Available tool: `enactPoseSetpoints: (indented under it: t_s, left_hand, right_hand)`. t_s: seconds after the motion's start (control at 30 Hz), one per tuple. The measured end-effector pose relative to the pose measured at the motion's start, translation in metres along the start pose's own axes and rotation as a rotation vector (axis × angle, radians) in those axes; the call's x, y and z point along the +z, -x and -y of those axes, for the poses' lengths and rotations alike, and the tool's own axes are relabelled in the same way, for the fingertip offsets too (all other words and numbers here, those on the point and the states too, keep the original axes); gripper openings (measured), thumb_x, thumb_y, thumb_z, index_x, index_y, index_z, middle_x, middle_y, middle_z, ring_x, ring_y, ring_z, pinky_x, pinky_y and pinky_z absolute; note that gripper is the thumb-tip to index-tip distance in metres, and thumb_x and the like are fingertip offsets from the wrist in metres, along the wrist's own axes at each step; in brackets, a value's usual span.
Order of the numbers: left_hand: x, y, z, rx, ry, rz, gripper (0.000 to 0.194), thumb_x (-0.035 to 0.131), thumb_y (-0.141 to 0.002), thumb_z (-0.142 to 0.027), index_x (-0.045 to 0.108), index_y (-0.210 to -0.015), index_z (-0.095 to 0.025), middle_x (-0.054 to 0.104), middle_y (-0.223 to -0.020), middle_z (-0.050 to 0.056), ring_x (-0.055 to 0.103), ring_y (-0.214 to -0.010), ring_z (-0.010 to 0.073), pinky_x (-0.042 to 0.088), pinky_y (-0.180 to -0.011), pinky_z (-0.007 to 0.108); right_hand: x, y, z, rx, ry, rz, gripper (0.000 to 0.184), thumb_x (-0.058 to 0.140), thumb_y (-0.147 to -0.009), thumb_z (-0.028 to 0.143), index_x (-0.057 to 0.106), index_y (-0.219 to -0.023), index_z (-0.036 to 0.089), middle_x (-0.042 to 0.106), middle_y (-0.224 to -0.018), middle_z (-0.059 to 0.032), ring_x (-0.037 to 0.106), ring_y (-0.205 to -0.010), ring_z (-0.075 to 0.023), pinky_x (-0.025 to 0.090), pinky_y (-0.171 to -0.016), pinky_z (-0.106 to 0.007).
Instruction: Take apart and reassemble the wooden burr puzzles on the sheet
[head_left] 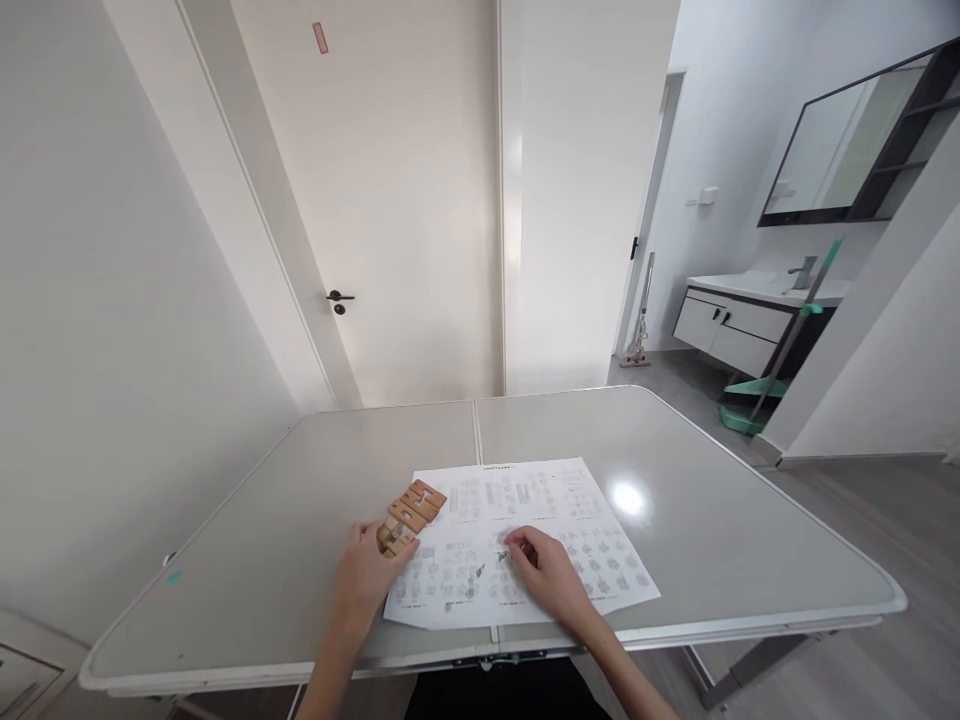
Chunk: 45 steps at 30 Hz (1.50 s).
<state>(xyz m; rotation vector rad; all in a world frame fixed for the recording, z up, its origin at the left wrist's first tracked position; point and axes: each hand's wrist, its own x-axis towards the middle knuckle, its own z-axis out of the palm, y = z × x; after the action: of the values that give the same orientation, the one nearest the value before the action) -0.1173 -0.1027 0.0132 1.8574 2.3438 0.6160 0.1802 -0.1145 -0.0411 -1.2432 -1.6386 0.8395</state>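
My left hand (366, 572) is closed around a light-coloured wooden block (395, 537) with notches, its thumb on one side and its fingers on the other. Against the far side of that block lie flat brown wooden slotted pieces (418, 503), partly over the left edge of a printed paper sheet (517, 515). Over the sheet's lower middle is my right hand (551, 572), thumb and forefinger pinched together. Whatever sits in that pinch, if anything, is too small to tell. Small dark marks or bits (481, 571) show on the paper between my hands.
The sheet lies on a grey folding table (247, 570) with a metal rim and a centre seam. Beyond it stands a white door (405, 200). At the right are a washbasin cabinet (739, 320), a mop (642, 320) and a green dustpan (742, 418).
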Motion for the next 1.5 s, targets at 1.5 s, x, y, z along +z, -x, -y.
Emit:
enactPoseSetpoints:
  t_s: [1.5]
  left_hand:
    - [0.003,0.001,0.058,0.074,0.272,0.024,0.040,0.050,-0.088,-0.058,0.072,-0.096,-0.025,0.076,-0.077,0.001,0.069,-0.067,0.0219,0.053,-0.067,0.030]
  right_hand:
    - [-0.059,0.032,-0.032,0.181,0.029,-0.172,0.040,0.049,-0.096,0.060,0.066,-0.090,0.024,0.066,-0.070,-0.0024,0.061,-0.061,-0.0211,0.047,-0.061,-0.030]
